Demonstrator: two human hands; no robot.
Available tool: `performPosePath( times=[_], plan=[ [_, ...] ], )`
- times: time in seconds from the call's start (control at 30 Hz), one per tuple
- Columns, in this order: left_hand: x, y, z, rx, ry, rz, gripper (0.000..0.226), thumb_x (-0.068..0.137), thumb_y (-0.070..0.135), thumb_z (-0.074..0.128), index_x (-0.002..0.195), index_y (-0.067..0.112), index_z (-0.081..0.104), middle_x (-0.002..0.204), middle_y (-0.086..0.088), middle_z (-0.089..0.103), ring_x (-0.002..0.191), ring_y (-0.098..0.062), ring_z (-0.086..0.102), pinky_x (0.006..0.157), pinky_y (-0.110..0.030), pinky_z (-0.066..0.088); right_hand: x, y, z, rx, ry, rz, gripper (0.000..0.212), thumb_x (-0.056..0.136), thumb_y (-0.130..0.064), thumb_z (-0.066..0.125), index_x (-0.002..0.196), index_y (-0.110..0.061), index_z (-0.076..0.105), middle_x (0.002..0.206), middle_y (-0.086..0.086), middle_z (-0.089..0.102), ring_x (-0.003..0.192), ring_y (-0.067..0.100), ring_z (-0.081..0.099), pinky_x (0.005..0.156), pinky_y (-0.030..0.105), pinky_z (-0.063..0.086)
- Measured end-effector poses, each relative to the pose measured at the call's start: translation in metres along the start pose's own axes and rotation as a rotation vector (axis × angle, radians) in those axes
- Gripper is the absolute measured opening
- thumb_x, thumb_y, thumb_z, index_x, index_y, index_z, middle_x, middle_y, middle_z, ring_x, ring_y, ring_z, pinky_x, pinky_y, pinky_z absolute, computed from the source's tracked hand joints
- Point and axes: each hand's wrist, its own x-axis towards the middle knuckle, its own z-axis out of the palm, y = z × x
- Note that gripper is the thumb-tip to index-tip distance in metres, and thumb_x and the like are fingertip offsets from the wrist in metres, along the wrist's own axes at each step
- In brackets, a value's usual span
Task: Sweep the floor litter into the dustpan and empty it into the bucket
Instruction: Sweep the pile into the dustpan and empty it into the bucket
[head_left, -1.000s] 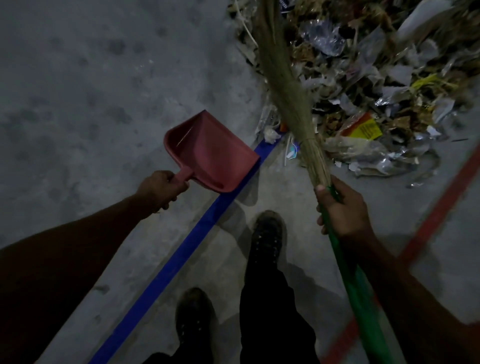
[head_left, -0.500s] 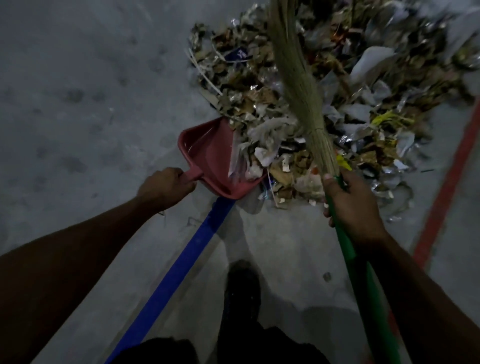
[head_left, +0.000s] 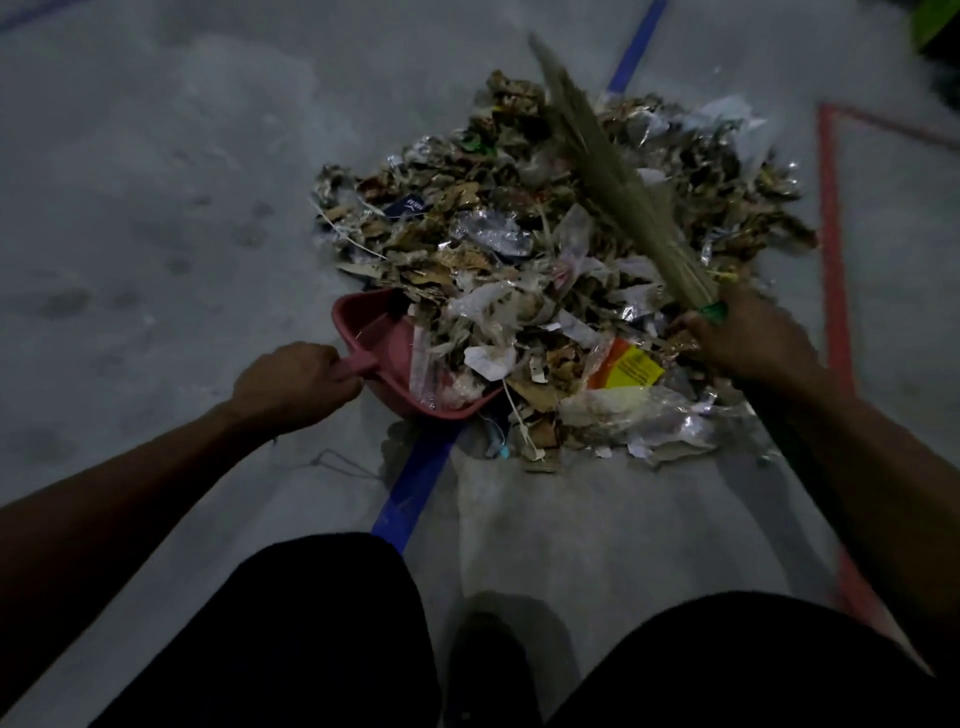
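Down on the grey concrete floor (head_left: 156, 208), going left to right: the person's left hand (head_left: 291, 382) has its fingers curled tight round the short handle of the red dustpan (head_left: 382, 348). The pan sits low with its mouth shoved into the near-left edge of the litter pile (head_left: 545, 249), and some plastic and paper scraps are already lying inside it. A blue floor line (head_left: 415, 483) runs out from under the pan toward the person's dark trousers, and shows again beyond the pile. The pile itself is a big mess of dry leaves, foil and wrappers, with a yellow-orange packet (head_left: 626, 366) near the front. The broom (head_left: 613, 182) lies slanted over the right part of the pile, bristles a bit blurred. The right hand (head_left: 748, 338) is wrapped round it just where the green handle starts. A red floor line (head_left: 831, 234) runs along the far right.
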Motion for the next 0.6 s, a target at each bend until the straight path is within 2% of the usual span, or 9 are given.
performPosePath(
  times=[0.07,0.17,0.23,0.3,0.37,0.43,0.53,0.6],
  plan=[
    [-0.001,0.002,0.001,0.067,0.044,0.036,0.044,0.093,0.054,0.049,0.091,0.013,0.064,0.083,-0.007,0.060,0.070,-0.023,0.054,0.058,-0.028,0.038,0.009,0.009,0.005,-0.074,-0.064,-0.007,0.042,0.086,-0.051,0.059,0.116,-0.022,0.056,0.107,0.019,0.063,0.095,0.036,0.063,0.073,0.036,0.047],
    [-0.005,0.004,0.002,0.144,0.079,0.103,0.040,0.094,0.055,0.045,0.088,0.016,0.055,0.087,-0.010,0.063,0.071,-0.027,0.057,0.059,-0.029,0.036,0.013,0.011,0.021,-0.147,-0.118,-0.121,0.036,0.090,-0.038,0.063,0.114,-0.012,0.059,0.105,0.022,0.065,0.094,0.036,0.063,0.069,0.033,0.040],
    [-0.007,0.007,0.003,0.137,0.076,0.147,0.034,0.096,0.053,0.045,0.087,0.020,0.048,0.082,-0.008,0.057,0.076,-0.031,0.060,0.059,-0.030,0.034,0.011,0.007,0.032,-0.182,-0.123,-0.181,0.035,0.091,-0.034,0.062,0.110,-0.006,0.058,0.102,0.024,0.066,0.092,0.037,0.064,0.071,0.036,0.045],
    [-0.005,0.011,0.006,0.109,0.067,0.180,0.031,0.096,0.052,0.044,0.081,0.025,0.037,0.069,0.001,0.044,0.060,-0.022,0.051,0.055,-0.029,0.031,0.006,0.001,0.039,-0.223,-0.141,-0.211,0.037,0.090,-0.034,0.062,0.111,-0.004,0.055,0.103,0.024,0.066,0.092,0.038,0.064,0.075,0.040,0.051],
    [-0.002,0.015,0.012,0.085,0.067,0.203,0.032,0.097,0.050,0.042,0.079,0.028,0.031,0.063,0.006,0.035,0.051,-0.011,0.035,0.050,-0.029,0.026,-0.003,-0.003,0.041,-0.279,-0.134,-0.233,0.041,0.091,-0.035,0.060,0.119,-0.006,0.051,0.104,0.023,0.065,0.090,0.037,0.064,0.071,0.039,0.050],
    [0.002,0.019,0.020,0.064,0.083,0.216,0.030,0.098,0.049,0.042,0.082,0.025,0.036,0.067,0.003,0.040,0.052,-0.012,0.034,0.050,-0.029,0.026,-0.015,-0.004,0.042,-0.313,-0.113,-0.279,0.043,0.092,-0.034,0.058,0.125,-0.009,0.048,0.103,0.022,0.064,0.086,0.035,0.063,0.065,0.036,0.047],
    [0.008,0.031,0.030,0.091,0.081,0.249,0.034,0.099,0.048,0.040,0.094,0.016,0.050,0.089,-0.010,0.060,0.063,-0.017,0.041,0.056,-0.030,0.031,-0.039,-0.003,0.044,-0.302,-0.105,-0.339,0.048,0.094,-0.036,0.056,0.134,-0.013,0.042,0.101,0.018,0.066,0.083,0.034,0.064,0.063,0.035,0.046],
    [0.011,0.038,0.034,0.083,0.079,0.242,0.038,0.099,0.049,0.039,0.101,0.014,0.054,0.098,-0.011,0.063,0.070,-0.022,0.050,0.059,-0.030,0.032,-0.051,0.002,0.043,-0.286,-0.099,-0.338,0.053,0.095,-0.041,0.054,0.140,-0.017,0.036,0.100,0.017,0.067,0.082,0.034,0.064,0.061,0.035,0.045]
  ],
)
